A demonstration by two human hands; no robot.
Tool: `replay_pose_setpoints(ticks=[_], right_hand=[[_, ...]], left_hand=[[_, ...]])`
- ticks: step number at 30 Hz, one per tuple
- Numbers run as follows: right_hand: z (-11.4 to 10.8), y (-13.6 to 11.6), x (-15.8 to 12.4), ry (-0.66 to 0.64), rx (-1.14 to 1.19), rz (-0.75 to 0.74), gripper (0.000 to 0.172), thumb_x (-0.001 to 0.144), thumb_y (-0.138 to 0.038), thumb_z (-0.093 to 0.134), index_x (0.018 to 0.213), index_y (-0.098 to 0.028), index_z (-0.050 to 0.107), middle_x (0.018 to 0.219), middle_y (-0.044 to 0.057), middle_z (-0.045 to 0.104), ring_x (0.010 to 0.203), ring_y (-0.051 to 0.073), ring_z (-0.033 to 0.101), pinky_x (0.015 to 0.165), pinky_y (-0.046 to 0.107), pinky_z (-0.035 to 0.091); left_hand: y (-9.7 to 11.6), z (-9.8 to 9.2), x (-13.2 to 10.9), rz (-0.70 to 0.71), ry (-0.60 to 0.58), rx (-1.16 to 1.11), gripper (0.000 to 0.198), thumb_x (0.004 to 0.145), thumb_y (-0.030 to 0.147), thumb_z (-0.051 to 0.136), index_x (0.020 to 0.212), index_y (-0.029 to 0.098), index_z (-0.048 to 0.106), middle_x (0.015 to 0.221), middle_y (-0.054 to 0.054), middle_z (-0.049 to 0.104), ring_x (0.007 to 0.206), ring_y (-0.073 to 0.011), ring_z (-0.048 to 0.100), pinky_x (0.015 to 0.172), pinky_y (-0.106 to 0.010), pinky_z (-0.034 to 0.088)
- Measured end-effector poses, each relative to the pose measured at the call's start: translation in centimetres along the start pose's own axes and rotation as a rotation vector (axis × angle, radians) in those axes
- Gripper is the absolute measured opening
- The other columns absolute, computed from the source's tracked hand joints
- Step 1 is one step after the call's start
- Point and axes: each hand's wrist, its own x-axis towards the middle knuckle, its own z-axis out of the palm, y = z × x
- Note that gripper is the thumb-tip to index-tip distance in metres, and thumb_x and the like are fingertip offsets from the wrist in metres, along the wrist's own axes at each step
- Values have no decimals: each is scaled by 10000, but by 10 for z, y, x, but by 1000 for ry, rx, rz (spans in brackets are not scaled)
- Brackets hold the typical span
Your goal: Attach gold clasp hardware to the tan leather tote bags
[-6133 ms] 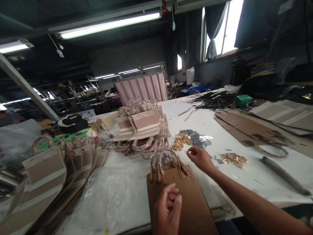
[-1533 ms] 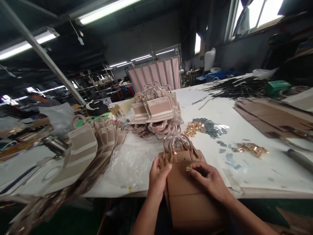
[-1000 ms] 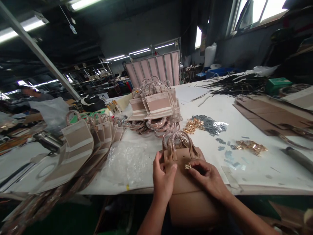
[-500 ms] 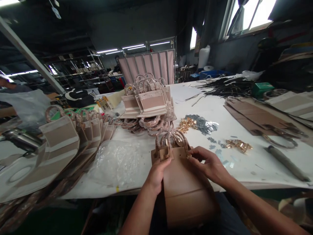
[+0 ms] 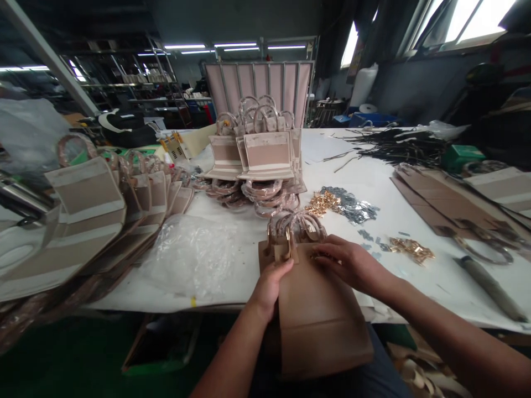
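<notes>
A brown bag panel [image 5: 323,309] hangs over the table's front edge towards my lap, with plastic-wrapped handles [image 5: 290,221] standing at its top. My left hand [image 5: 267,287] is closed on the panel's upper left, thumb pressed by the left handle's tab [image 5: 284,251], which carries gold metal. My right hand [image 5: 352,264] is bent over the panel's upper right. Its fingertips are pinched together around a small gold metal piece that barely shows between them. Beyond that hand lie piles of gold clips [image 5: 322,202] and flat silver metal plates [image 5: 357,209].
Stacked beige bag bodies [image 5: 267,152] stand behind my work, and more bag bodies [image 5: 89,193] lean at left. A clear plastic bag [image 5: 191,254] lies between. On the right are a grey cylindrical tool [image 5: 493,287], loose gold clips [image 5: 410,249], brown panels [image 5: 431,199] and black strips [image 5: 398,145].
My right hand has shifted slightly left and up along the panel's top, its fingers now curled over more. My left hand keeps its hold. The view has tilted down and turned slightly left.
</notes>
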Motion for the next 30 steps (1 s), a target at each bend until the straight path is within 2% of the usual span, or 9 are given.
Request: replay_pose_setpoints(ticks=[7,13,15,17,19,24,30], right_hand=[[-1,2,7,-105,-202,-48,190,1098,-229,538,1186,-229,706,1123,92,671,900,246,696,753,319,541],[7,-3,23,-210,-424,-48,120,1066,-181,598,1023,-193,709,996,74,658,758,213,669,672,293,513],[10,-1,23,-176,-398,-67,130,1062,-176,598,1111,-196,716,1045,86,678,793,219,687,700,297,535],[10,4,19,-127,-315,-86,231,1061,-175,584,1259,-207,699,1120,103,695,884,240,712,759,313,565],[8,8,15,-98,-225,-102,278,1070,-195,569,1319,-226,690,1153,107,703,940,248,721,800,324,581],[6,11,12,-96,-214,-114,254,1095,-233,533,1236,-243,744,1118,107,718,891,231,725,756,306,570],[14,9,10,-42,-314,-117,247,1091,-226,526,1201,-224,748,1065,97,713,835,225,708,713,298,540]], left_hand=[[2,2,-3,12,-26,-13,476,813,380,864,1193,100,804,1108,-160,825,1182,-373,744,1095,-459,544],[2,2,-1,14,-51,-25,462,832,366,843,1195,83,801,1123,-175,821,1160,-376,750,1089,-462,543],[1,1,-1,9,-52,-40,457,833,356,840,1196,81,799,1127,-176,820,1133,-372,760,1081,-465,549],[0,0,-1,6,-37,-52,448,830,360,845,1185,90,803,1112,-168,823,1098,-363,772,1078,-466,550],[-1,-1,-1,0,-27,-55,457,811,372,866,1169,94,807,1093,-164,826,1085,-362,776,1075,-465,549],[-1,-3,0,-13,-35,-48,520,758,384,909,1173,87,804,1099,-166,823,1090,-365,769,1041,-455,560],[-1,-1,0,-22,-44,-59,473,766,388,901,1126,92,820,1004,-146,835,962,-326,790,870,-377,584]])
